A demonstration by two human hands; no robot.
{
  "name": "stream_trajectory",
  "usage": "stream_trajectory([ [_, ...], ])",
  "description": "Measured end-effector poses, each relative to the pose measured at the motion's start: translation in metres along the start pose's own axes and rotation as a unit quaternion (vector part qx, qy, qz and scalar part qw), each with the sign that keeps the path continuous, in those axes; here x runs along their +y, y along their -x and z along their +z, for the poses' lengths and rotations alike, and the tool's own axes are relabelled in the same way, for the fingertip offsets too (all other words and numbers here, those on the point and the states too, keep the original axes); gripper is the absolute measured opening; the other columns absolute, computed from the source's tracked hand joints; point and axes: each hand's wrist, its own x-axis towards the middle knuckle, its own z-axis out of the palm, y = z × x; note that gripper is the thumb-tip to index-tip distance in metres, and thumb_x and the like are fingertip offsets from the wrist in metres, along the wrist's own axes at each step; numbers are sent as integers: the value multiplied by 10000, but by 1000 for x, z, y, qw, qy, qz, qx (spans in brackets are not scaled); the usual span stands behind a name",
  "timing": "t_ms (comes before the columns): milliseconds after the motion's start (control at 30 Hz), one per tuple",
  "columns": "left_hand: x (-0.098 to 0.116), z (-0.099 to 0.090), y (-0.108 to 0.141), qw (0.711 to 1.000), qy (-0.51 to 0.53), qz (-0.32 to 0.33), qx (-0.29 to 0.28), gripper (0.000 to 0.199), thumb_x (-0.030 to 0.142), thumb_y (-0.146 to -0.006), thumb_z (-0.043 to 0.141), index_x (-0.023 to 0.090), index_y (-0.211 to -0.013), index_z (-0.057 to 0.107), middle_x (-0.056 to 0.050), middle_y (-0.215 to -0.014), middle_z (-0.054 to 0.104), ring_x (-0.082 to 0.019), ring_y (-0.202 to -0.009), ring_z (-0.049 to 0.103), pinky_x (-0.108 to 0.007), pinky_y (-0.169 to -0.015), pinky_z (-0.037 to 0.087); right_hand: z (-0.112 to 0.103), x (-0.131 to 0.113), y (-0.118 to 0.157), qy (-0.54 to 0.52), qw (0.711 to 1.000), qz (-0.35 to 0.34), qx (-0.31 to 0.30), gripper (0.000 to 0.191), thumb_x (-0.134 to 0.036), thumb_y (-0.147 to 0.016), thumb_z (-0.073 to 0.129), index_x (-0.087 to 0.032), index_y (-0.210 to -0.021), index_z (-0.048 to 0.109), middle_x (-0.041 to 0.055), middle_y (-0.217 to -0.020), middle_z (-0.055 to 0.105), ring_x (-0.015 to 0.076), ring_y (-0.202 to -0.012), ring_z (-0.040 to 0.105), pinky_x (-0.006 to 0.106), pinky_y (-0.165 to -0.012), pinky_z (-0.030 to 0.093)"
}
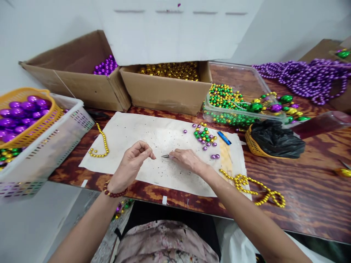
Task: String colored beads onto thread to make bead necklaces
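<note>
Over the middle of the white cloth [131, 126], my left hand [134, 160] is closed in a pinch; whatever sits between its fingertips is too small to make out. My right hand [183, 159] rests on the cloth, closed around a small pointed metal tool [165, 156]. Its tip points toward my left hand, and its handle is hidden in the palm. Dark specks lie scattered on the cloth around both hands. Beyond my right hand lie loose purple, green and gold beads [203, 135]. A gold bead strand [103, 142] curves at the cloth's left side.
Another gold strand [244, 180] lies right, below a blue strip [224, 138]. Cardboard boxes of purple beads [105, 65] and gold beads [170, 71] stand behind, beside a clear tub [233, 115]. A white basket [55, 146] borders the left; a yellow basket [251, 142] holds a black bag.
</note>
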Motion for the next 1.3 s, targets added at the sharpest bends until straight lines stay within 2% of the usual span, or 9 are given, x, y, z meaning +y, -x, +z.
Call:
stream_trajectory([
  [133,3,-2,3,1000,12,-16,5,170,320,-862,694,189,-797,607,6,-751,609,-136,-768,559,-272,-768,402,-2,3,4,12,1000,20,14,240,-232,-1036,467,-186,-1190,646,68,-981,691,160,-790,624,251,-530,251],
  [367,10,-1,5,1000,18,-6,8,170,311,-849,709,186,-784,614,11,-738,611,-130,-754,565,-262,-763,406,-4,6,4,37,999,-6,21,241,-214,-1020,477,-224,-1178,659,50,-904,687,151,-723,592,271,-502,190],
  [600,9,0,5,1000,11,-14,8,186,324,-842,716,184,-777,611,9,-736,615,-128,-751,565,-257,-756,408,3,0,-8,19,999,-29,25,222,-234,-1017,504,-219,-1178,655,42,-903,679,147,-728,595,276,-501,194],
  [800,14,-3,7,1000,5,-23,13,169,324,-851,706,193,-799,613,1,-750,616,-135,-758,563,-263,-733,418,3,4,-7,35,998,-40,28,215,-215,-1012,508,-229,-1164,660,39,-908,681,149,-737,591,279,-498,178],
  [1067,21,5,9,1000,9,-3,-10,156,293,-868,679,184,-784,605,0,-735,613,-135,-742,569,-268,-739,417,0,7,-5,42,998,-39,26,231,-222,-1026,475,-238,-1186,642,43,-893,670,143,-714,580,278,-497,175],
  [1300,22,11,10,1000,8,-6,-16,167,295,-868,684,181,-779,601,0,-738,612,-127,-745,571,-254,-746,426,3,-1,-14,8,997,-69,27,200,-219,-1022,500,-230,-1155,649,37,-899,672,139,-721,593,272,-507,202],
])
